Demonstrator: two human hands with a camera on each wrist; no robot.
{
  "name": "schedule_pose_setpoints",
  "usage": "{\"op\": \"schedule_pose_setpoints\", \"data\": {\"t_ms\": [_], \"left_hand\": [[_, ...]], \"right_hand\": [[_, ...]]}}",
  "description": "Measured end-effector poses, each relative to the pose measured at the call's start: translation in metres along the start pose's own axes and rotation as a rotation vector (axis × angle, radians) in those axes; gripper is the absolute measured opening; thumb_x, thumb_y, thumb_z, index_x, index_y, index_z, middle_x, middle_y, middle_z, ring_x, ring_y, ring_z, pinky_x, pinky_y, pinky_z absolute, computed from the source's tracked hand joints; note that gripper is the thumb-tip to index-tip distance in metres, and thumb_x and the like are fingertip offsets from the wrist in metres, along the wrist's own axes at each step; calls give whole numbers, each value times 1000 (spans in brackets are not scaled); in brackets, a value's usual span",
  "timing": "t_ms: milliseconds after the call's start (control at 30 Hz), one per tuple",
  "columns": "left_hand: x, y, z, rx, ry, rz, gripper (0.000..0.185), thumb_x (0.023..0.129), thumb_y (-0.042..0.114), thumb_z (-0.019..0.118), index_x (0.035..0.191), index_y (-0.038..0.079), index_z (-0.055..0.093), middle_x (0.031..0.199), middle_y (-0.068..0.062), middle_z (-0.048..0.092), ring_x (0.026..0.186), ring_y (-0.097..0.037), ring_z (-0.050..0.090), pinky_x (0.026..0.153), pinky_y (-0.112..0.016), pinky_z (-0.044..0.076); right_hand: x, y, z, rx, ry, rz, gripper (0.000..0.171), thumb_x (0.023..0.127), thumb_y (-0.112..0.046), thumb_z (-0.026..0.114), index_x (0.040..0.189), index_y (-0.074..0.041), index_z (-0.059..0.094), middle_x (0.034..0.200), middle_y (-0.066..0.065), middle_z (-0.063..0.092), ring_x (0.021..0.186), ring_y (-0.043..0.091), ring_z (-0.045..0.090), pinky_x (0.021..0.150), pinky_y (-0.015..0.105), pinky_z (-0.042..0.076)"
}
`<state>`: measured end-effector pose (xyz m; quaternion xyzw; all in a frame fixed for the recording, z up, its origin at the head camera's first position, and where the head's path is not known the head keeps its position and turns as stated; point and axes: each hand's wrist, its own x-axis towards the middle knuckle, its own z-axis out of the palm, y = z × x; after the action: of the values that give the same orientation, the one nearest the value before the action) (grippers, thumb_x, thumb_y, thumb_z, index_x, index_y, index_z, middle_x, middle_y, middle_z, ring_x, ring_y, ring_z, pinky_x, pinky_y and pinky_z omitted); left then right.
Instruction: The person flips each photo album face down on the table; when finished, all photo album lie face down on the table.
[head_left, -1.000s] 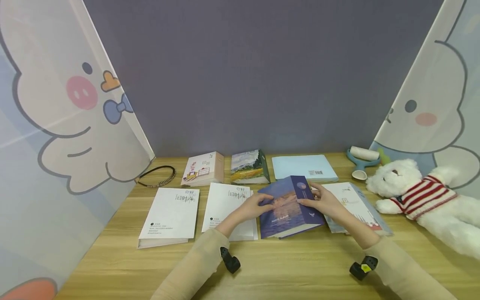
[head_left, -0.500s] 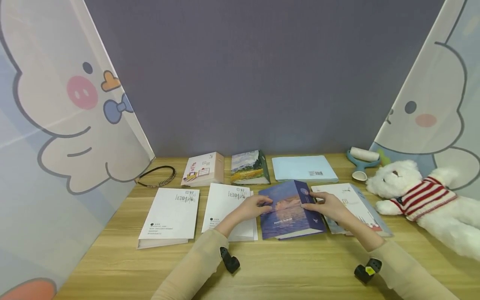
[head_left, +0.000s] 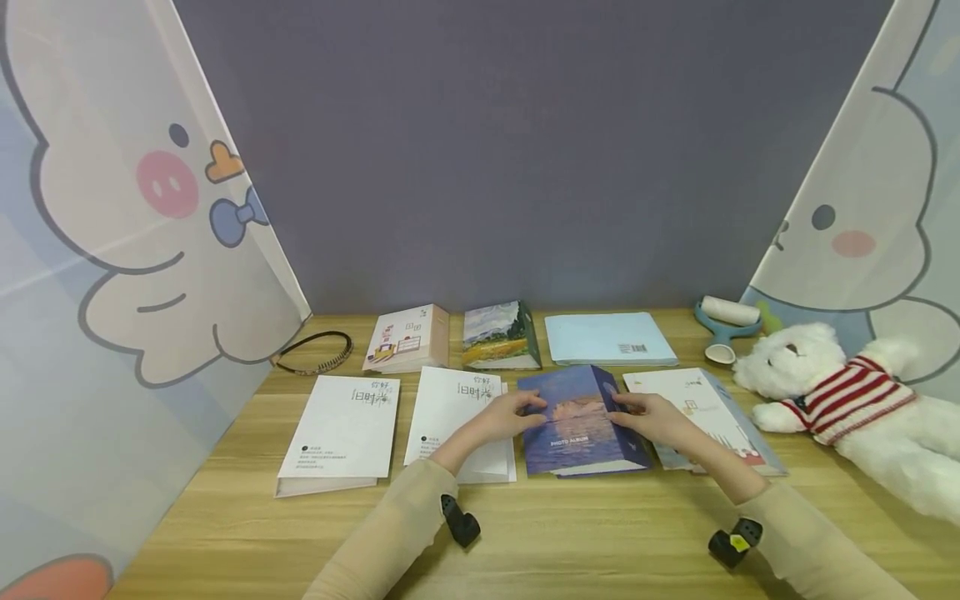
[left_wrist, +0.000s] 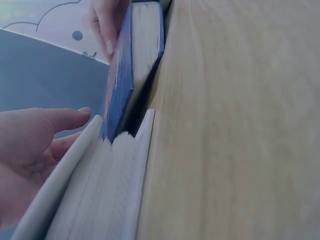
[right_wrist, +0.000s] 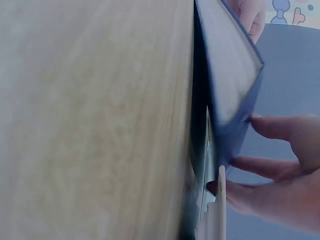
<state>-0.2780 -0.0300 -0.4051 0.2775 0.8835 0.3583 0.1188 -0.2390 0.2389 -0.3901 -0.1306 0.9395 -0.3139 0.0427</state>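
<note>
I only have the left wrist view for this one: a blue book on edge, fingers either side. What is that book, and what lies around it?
Observer: It is a blue photo album, flanked by a white booklet on its left and another white booklet on its right.
Operator: Which hands touch it?
Observer: Both: the left hand on its cover, the right hand at its spine side.
Operator: Anything else on the table?
Observer: A white teddy bear in a striped jumper lies at the right end.
</note>
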Motion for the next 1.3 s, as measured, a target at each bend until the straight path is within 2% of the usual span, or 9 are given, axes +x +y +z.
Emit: {"op": "schedule_pose_setpoints", "data": {"t_ms": [67,167,267,400,567,767,933,1133,1300], "left_hand": [[0,-1,1,8,-3,-5,36,96,28,55,128,13,59,149,-5,37,101,-29,56,75,-28,45],[-1,0,2,-1,-5,-7,36,96,29,55,129,13,58,150,-4,36,95,-26,54,70,-28,40],[-1,1,2,-5,5,-3,36,95,28,55,128,13,59,150,-4,37,120,-23,50,86,-31,46],[-1,3,4,-17,1,2,36,96,27,55,128,12,58,149,-5,37,132,-27,41,100,-41,43],[-1,5,5,-38,-10,0,35,96,26,54,128,12,58,149,-5,37,134,-26,39,103,-42,42],[1,7,5,-28,8,9,34,96,25,55,127,12,59,149,-5,38,135,-26,38,105,-42,40],[3,7,7,-26,7,4,34,96,26,55,127,13,59,148,-2,39,134,-24,39,103,-40,42],[1,8,4,-27,23,11,34,96,27,55,127,13,59,144,-3,46,131,-24,43,106,-39,40],[-4,5,-3,-20,25,40,39,97,30,53,133,13,54,138,-4,52,128,-22,47,106,-36,40]], "right_hand": [[0,0,2,-32,-33,-19,60,92,-32,58,133,10,46,131,36,45,119,50,45,92,54,46],[1,0,2,-55,-72,-31,61,93,-32,58,134,11,43,132,37,44,120,52,43,94,57,44],[2,0,1,-53,-79,-26,62,93,-33,58,134,11,42,132,37,43,120,52,43,95,57,43],[3,1,1,-71,-76,-19,62,93,-34,58,134,11,43,132,37,43,121,53,41,96,59,41],[3,2,-1,-79,-86,-18,62,93,-33,58,133,11,43,132,37,43,119,52,43,94,58,42],[3,0,-5,-65,-76,-51,60,93,-30,59,131,14,44,130,37,45,117,51,46,93,57,44],[3,0,-5,-9,-83,-55,61,92,-27,60,133,15,40,134,39,40,122,54,39,97,58,41],[5,0,-5,51,-97,-76,63,92,-21,60,138,13,33,140,37,32,127,54,32,100,59,37],[9,-8,-2,16,-41,-143,58,92,-14,60,138,10,36,139,34,37,126,53,35,98,59,40]]}}
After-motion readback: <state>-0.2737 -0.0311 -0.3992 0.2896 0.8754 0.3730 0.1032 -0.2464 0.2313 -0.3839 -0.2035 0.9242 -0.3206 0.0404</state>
